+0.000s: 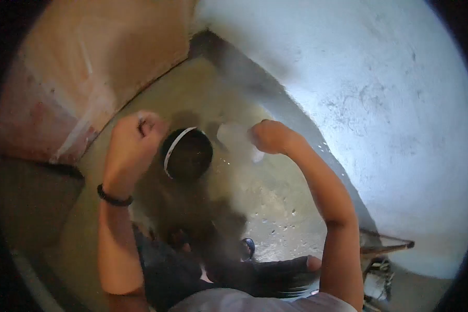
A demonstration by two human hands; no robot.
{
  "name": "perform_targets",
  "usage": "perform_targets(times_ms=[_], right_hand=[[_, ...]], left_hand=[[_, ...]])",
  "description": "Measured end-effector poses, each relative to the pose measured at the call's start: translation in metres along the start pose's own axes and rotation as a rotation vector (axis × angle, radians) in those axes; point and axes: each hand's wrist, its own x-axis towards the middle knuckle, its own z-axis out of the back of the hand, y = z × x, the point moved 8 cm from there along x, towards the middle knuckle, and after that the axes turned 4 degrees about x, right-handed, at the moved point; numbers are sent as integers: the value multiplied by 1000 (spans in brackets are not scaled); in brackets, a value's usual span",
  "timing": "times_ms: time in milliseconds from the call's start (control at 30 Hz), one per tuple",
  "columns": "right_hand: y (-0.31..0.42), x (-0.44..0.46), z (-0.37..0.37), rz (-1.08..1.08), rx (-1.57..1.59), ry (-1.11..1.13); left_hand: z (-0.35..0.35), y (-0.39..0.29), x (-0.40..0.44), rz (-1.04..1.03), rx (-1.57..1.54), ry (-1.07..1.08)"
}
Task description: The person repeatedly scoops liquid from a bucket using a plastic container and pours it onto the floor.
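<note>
My left hand (143,130), with a dark band at the wrist, is raised just left of a round black bucket (188,154). Its fingers are curled; whether they hold anything does not show. The bucket has a pale handle across its left side and stands on the floor. On the bucket's other side, my right hand (272,136) is closed, and a pale, blurred thing (236,136) shows beside its fingers. I cannot make out what that is or whether the hand grips it.
A pale wall (390,140) rises at the right, and an orange-brown panel (109,57) stands at the upper left. The concrete floor (275,203) looks wet. A wooden frame (387,247) and some clutter (378,283) are at the lower right.
</note>
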Motion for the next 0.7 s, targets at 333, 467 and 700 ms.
perform_targets(times_ms=[333,467,700], right_hand=[[101,56,-48,309,-138,62],[126,62,-41,351,-318,279],[132,67,-42,362,-248,-46]], left_hand=[[6,14,16,-98,52,-163],[2,13,25,-58,-16,-166],[-10,15,34,-56,-17,-137]])
